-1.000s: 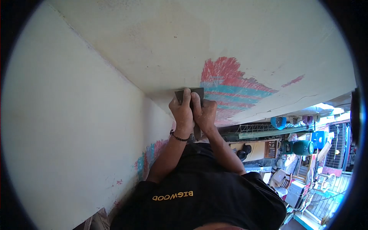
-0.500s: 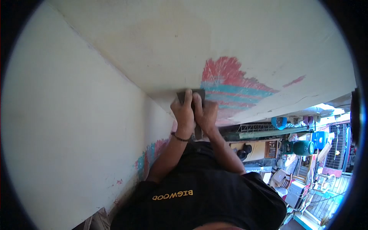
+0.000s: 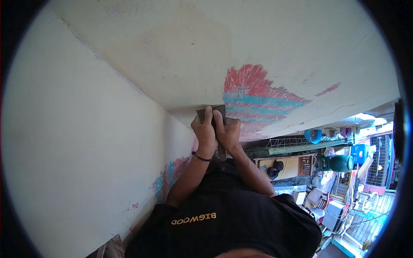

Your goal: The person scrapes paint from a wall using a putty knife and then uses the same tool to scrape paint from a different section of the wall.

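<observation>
My left hand (image 3: 204, 132), with a dark bracelet at the wrist, and my right hand (image 3: 229, 133) are pressed together around a dark grey scraper (image 3: 215, 110). Its flat blade lies against the white panel (image 3: 180, 56), at the left edge of a patch of red and blue paint (image 3: 254, 92). The handle end (image 3: 222, 153) sticks out below my hands. Both forearms reach up from my black shirt (image 3: 228, 223) with yellow lettering.
A second white surface (image 3: 86, 142) meets the panel along a seam at the left, with red and blue paint traces (image 3: 165, 178) low on it. At the right, a cluttered workshop holds shelves, green (image 3: 340, 162) and blue (image 3: 358, 153) containers and boxes.
My hands and the scraper have slid a little toward me along the panel, away from the top of the paint patch. The grip is the same.
</observation>
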Motion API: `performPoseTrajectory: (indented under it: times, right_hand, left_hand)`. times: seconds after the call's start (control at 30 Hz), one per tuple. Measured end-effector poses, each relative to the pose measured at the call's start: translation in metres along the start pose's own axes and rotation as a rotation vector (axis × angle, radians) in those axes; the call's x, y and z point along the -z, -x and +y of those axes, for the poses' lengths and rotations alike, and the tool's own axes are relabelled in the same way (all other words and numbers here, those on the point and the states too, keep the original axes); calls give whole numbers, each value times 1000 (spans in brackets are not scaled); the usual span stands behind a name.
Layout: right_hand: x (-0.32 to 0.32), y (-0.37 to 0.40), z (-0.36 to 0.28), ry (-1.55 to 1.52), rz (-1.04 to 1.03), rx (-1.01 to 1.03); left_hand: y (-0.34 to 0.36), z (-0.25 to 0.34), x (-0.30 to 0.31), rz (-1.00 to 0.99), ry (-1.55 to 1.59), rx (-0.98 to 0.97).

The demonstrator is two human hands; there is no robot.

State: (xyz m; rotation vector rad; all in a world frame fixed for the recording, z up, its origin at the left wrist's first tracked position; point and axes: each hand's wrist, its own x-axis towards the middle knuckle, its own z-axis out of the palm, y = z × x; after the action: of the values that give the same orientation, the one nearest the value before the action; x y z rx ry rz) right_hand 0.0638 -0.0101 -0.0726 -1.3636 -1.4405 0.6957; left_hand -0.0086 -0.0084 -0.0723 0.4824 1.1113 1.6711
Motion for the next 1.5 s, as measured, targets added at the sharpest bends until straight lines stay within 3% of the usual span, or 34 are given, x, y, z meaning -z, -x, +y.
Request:
performPoseTrajectory:
  times: [0.1, 0.2, 0.27, 0.33, 0.47, 0.63, 0.77, 0.87, 0.9, 1.03, 1.2, 1.3, 1.43, 1.5]
  right_hand:
    - [6, -6, -14, 26, 15, 45]
    - [9, -13, -24, 2, 7, 54]
    - [-4, -2, 6, 49, 34, 122]
    - [-5, -5, 6, 64, -1, 57]
    - [-1, -9, -16, -70, 2, 58]
    - [-1, -7, -4, 55, 11, 58]
    - [9, -15, -21, 139, -28, 93]
    - [-7, -3, 10, 75, 29, 129]
    - [-8, 0, 11, 28, 21, 47]
    - [-3, -3, -12, 11, 20, 56]
    - [-13, 0, 14, 7, 74, 93]
    - [2, -15, -30, 6, 72, 154]
    - [-6, -14, -16, -66, 128, 253]
    - [-7, -8, -8, 1, 84, 145]
  left_hand:
    - [-3, 16, -7, -54, -91, -112]
    - [-1, 19, -7, -53, -6, -77]
    - [-1, 2, 3, -33, 10, -25]
    - [-1, 2, 2, 0, -3, -19]
    - [-1, 15, 2, -48, -13, -39]
    - [-4, 0, 3, 3, -53, -76]
    - [-5, 28, -4, -136, -90, -70]
    - [-8, -6, 9, -8, -58, -66]
    - [-6, -3, 7, -6, -2, -28]
    - [-1, 15, 5, -19, -52, -50]
    - [-2, 3, 0, 19, 62, -56]
    - [-2, 35, -11, -68, -60, -137]
    - [-6, 20, -2, -51, 16, -48]
    - [-8, 13, 1, -58, 14, -74]
